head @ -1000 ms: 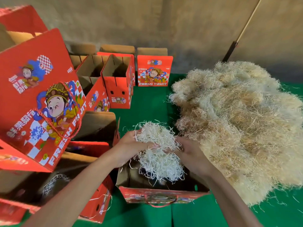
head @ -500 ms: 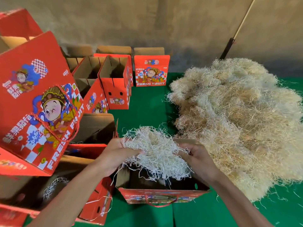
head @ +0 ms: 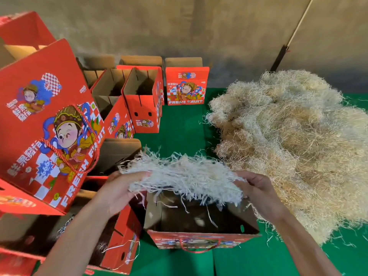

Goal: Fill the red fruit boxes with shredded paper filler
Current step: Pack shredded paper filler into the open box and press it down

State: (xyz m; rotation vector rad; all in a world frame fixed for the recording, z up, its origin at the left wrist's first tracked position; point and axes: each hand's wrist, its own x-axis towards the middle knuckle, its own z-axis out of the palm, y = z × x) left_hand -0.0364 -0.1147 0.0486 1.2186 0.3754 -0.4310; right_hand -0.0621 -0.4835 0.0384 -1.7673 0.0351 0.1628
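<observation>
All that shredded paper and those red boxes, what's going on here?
A person is packing filler into fruit boxes. Both hands, left hand and right hand, hold a wad of white shredded paper stretched out flat above an open red box on the green table. The wad is not yet inside. A big heap of filler lies to the right, and more open red boxes stand behind and to the left.
</observation>
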